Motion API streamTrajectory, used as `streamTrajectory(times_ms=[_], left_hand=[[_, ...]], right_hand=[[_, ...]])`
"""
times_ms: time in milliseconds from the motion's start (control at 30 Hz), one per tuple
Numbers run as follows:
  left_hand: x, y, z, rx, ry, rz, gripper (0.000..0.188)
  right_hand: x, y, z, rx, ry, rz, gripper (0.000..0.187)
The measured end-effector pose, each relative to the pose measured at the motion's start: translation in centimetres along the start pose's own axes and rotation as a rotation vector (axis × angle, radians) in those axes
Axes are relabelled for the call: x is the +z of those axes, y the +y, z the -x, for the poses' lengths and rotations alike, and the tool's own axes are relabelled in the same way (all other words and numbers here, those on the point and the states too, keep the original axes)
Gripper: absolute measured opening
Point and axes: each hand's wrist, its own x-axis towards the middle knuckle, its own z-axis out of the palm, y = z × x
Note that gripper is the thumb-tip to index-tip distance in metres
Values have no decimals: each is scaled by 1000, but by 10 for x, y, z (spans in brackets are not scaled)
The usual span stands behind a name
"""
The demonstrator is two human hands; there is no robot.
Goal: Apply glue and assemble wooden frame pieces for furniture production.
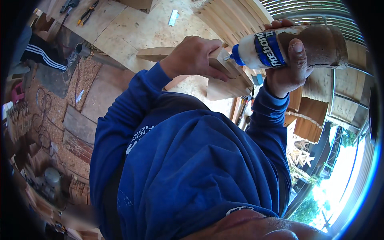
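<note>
My right hand (294,66) is wrapped round a glue bottle (320,46), tipped on its side. The bottle is whitish with a blue label and blue cap, and its lower part is smeared brown. Its nozzle points left and sits close beside a light wooden piece (226,66); whether they touch I cannot tell. My left hand (196,56) grips that piece, thumb below and fingers over the top. A wooden arm (154,53) sticks out to the left behind my left wrist. Below the grip shows a broad, pale wood face (220,90).
Pliers (87,14) with orange-black handles lie on the workbench (116,30) at the far left, near a small light-blue card (173,17). Stacked wooden strips (232,20) stand beyond my hands. A person's striped trouser leg (46,56) shows at left, above a sawdust-strewn floor (86,74).
</note>
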Motion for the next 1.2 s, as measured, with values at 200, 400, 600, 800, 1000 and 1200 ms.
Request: streamTrajectory(times_ms=[200,400,600,800,1000,1200], left_hand=[[-3,3,4,8,-32,34,61],[-6,9,14,48,-28,14,57],[-5,9,18,97,2,-11,65],[-5,7,21,119,-16,-14,64],[-4,5,21,122,-13,-1,61],[-3,6,21,70,-20,37,60]], right_hand=[[-5,5,0,-56,31,25,57],[-16,-4,13,5,64,-57,59],[-27,-22,24,16,46,-30,65],[-51,-15,37,-26,38,-70,68],[-61,-23,53,-21,91,-17,70],[-67,-39,67,24,132,-7,71]])
